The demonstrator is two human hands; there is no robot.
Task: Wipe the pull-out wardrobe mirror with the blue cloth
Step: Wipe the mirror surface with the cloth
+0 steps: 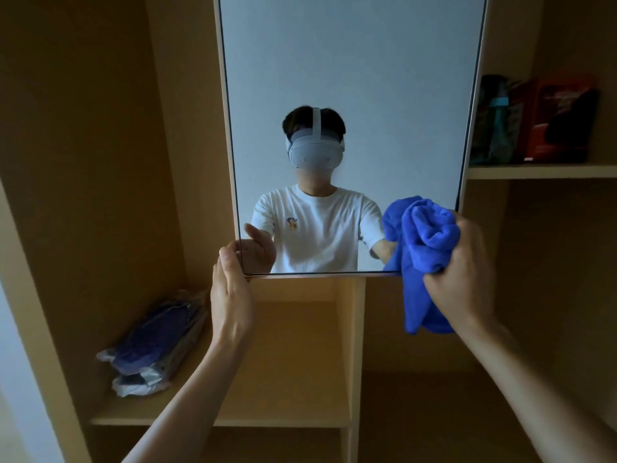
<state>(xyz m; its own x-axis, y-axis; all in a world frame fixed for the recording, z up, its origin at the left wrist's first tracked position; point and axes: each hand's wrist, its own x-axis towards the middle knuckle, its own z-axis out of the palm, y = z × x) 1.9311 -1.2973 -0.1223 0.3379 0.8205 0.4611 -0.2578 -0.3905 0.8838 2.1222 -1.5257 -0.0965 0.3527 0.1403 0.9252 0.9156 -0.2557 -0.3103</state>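
1. Nearest to me, two bare forearms reach up toward the mirror (pixel 350 95), one from each lower corner of the view.
2. The left hand (pixel 230 295) grips the mirror's lower left corner. Its fingers (pixel 228 255) are curled over the pale frame edge, the thumb tip showing on the glass side, so the hand is closed on the mirror.
3. The right hand (pixel 464 279) sits at the mirror's lower right corner, fingers clenched tight around the blue cloth (pixel 424 248).
4. The cloth is bunched into a wad. Its upper folds lie against the mirror's lower right corner, and a loose tail hangs down past the mirror's bottom edge, in front of the wrist.
5. The mirror itself stands upright with a thin dark border and light frame, sticking out from the wardrobe (pixel 100 162) between its open compartments.
6. In the glass I see the person reflected: white T-shirt, a white headset over the eyes, both arms raised toward the mirror.
7. Below and left of the mirror, on a wooden shelf (pixel 267 419), lies a clear plastic bag (pixel 150 342) with something dark blue or purple inside.
8. Right of the mirror, on an upper shelf (pixel 541 171), stand a few packages (pixel 534 118), red and teal, too dim to read.
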